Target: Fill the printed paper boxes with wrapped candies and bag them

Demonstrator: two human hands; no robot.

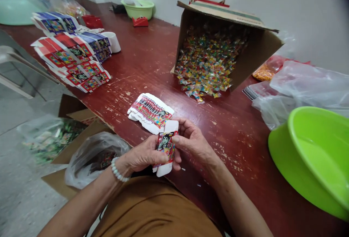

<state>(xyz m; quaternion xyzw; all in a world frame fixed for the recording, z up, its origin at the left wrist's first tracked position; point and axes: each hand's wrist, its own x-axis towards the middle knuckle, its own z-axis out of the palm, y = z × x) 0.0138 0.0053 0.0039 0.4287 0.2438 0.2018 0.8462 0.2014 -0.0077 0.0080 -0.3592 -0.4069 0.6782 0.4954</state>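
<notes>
Between my two hands, over the table's near edge, is a small red printed candy box [165, 145] with white end flaps standing out at top and bottom. My left hand [145, 153], a beaded bracelet on its wrist, grips the box from the left with the thumb across its lower front. My right hand [191, 142] pinches the upper right side, thumb in front and fingers partly hidden behind. Just beyond lies a fanned stack of flat printed boxes [149, 111]. Farther back, a tipped cardboard carton [256, 55] spills wrapped candies [207, 66] onto the table.
Bundled red and blue printed boxes [73, 59] pile up at the left beside a white cup [113, 42]. A big green basin [302, 157] and plastic bags [308, 84] stand right. Below the left table edge sits an open carton with a plastic bag [81, 168].
</notes>
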